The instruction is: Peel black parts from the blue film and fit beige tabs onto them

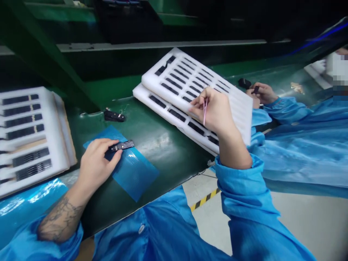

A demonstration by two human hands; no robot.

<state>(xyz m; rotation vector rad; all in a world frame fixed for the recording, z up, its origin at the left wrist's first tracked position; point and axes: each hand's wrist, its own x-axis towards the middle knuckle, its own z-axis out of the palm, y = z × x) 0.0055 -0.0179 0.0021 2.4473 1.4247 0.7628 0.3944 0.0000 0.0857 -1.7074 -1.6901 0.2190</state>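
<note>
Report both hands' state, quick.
Left hand: closed on a small dark part, thumb and fingers.
Right hand: closed on a pink tweezer-like tool; can't tell whether its tips grip anything.

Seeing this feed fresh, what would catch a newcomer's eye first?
Probably the stacked white trays, slanted right of centre, with pink tweezers in the right hand before them. Then the bright blue sheet on the green bench, left of centre, with a small black part in the left hand over it.
</note>
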